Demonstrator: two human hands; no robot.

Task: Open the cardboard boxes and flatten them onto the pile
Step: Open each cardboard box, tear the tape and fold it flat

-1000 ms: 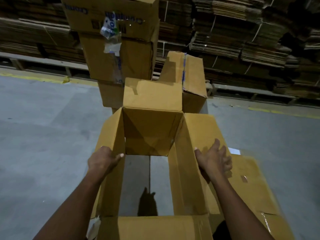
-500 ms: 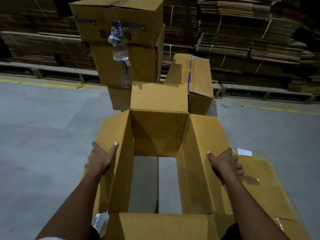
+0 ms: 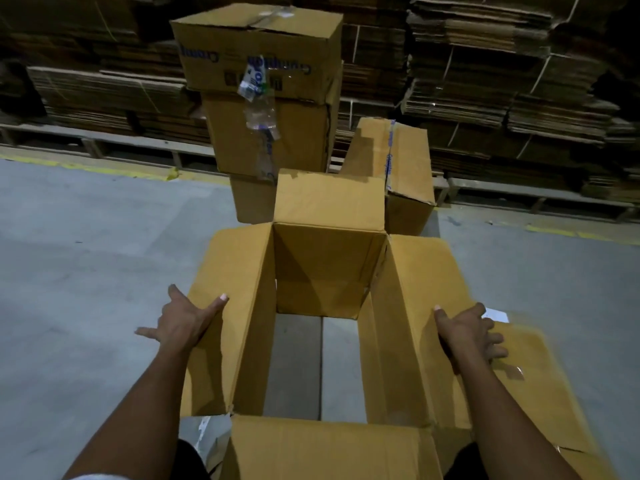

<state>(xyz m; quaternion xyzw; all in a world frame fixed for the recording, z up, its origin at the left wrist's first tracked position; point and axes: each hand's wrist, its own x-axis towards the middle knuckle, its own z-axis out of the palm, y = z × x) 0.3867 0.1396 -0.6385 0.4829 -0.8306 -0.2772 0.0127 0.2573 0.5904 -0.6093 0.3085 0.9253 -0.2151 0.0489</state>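
Note:
An open brown cardboard box (image 3: 327, 268) stands in front of me with all flaps spread and no bottom; grey floor shows through it. My left hand (image 3: 183, 322) presses with spread straight fingers on the left flap (image 3: 232, 271). My right hand (image 3: 467, 332) rests with spread fingers on the outer edge of the right flap (image 3: 426, 289). Under the box on the right lies flattened cardboard (image 3: 540, 386), the pile.
A stack of three closed boxes (image 3: 263, 81) with torn clear tape (image 3: 258, 109) stands behind. A taped box (image 3: 401, 171) leans to its right. Bundled flat cartons on pallets (image 3: 491, 74) line the back wall. A yellow floor line (image 3: 104, 171) runs along them.
Both hands have slid outward, from the box's side walls onto the flaps, and the flaps have spread wider and lower. The view has tilted down slightly.

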